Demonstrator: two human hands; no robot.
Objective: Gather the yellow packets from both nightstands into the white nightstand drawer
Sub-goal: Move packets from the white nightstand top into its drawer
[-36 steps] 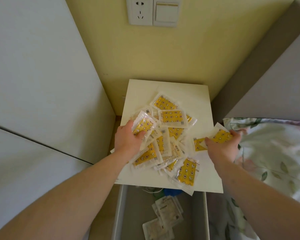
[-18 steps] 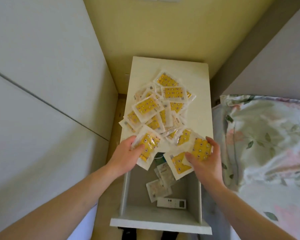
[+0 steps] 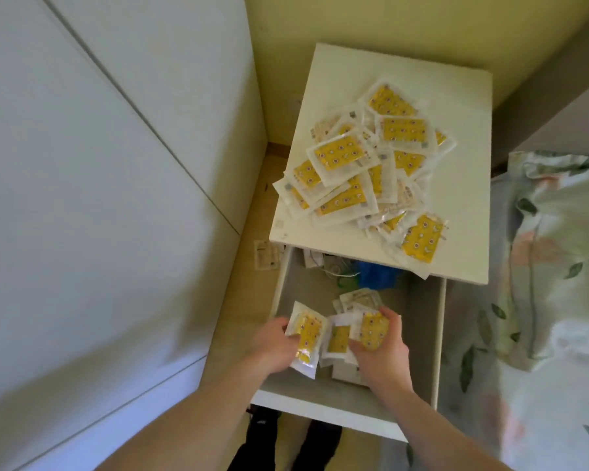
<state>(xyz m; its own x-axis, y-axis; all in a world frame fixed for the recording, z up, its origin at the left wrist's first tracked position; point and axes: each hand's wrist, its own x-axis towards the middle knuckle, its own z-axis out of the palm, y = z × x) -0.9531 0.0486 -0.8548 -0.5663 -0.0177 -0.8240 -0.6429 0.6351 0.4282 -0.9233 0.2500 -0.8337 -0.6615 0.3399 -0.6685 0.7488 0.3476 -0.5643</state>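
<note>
Lots I can't make out here tbh. My left hand (image 3: 275, 345) and right hand (image 3: 381, 348) are smeared with motion blur, so the print on the packets I'm gripping (image 3: 308, 333) is unreadable. My right palm covers most of a white box (image 3: 346, 372) in the drawer (image 3: 320, 399), no clue what it is. The nightstand top (image 3: 463, 212) hides the back of the drawer, so the blue thing (image 3: 376, 275) and the wires beside it are only partly visible. Bottom layers of the pile (image 3: 364, 164) are buried. The bedding (image 3: 541, 266) runs off the right edge, blurry too.
</note>
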